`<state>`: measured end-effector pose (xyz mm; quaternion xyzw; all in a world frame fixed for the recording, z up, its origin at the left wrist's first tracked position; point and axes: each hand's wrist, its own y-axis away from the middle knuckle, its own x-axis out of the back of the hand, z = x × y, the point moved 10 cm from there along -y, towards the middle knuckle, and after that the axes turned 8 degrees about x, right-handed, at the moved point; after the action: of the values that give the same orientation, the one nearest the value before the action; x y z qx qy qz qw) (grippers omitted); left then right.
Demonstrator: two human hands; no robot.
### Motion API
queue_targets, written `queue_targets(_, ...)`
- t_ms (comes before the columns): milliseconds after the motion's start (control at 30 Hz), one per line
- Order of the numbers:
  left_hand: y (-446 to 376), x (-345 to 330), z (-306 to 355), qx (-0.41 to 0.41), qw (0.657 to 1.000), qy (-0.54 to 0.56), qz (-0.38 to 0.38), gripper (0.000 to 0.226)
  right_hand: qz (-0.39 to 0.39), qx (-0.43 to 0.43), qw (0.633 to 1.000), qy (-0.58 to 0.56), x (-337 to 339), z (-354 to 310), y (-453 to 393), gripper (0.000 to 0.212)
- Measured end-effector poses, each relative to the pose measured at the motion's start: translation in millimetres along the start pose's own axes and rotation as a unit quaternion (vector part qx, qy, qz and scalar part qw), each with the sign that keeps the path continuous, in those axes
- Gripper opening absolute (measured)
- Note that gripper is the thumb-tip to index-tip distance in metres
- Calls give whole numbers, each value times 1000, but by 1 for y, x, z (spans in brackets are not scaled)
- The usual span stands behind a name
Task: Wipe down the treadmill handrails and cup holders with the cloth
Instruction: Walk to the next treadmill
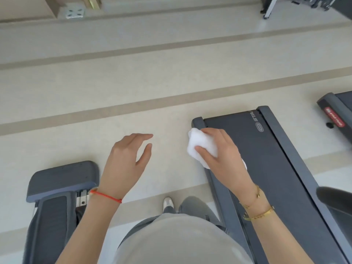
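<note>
My right hand [222, 155] grips a bunched white cloth [202, 144], held in the air above the left side rail of a dark grey treadmill [266, 159] whose belt runs from the lower right up to the middle. My left hand [127, 159] hovers over the beige floor with relaxed fingers and holds nothing. A dark curved piece [335, 199], perhaps a handrail, pokes in at the right edge. No cup holders are in view.
The rear end of another grey machine [62, 180] sits at the lower left. A third treadmill's end with a red label [335, 113] is at the right edge. Beige striped floor [133, 82] stretches ahead. My shoe [168, 203] stands between the machines.
</note>
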<state>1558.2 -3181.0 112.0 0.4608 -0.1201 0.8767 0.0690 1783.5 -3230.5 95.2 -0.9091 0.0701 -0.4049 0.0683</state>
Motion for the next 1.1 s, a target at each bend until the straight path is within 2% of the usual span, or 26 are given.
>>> queue_targets(233, -112, -19, -23, 2, 999, -10, -36, 25, 11, -32, 999, 6, -7, 24, -95, 40)
queue_targets(467, -257, -65, -12, -15, 998, 13, -63, 25, 42, -60, 997, 0, 3, 86, -215, 39)
queue_targets(800, -489, -120, 64, -95, 991, 19, -90, 24, 93, -101, 990, 22, 72, 178, -400, 42)
queue_targets(1100, -643, -212, 145, -226, 958, 36, -174, 24, 172, -207, 962, 46, 114, 262, -478, 38)
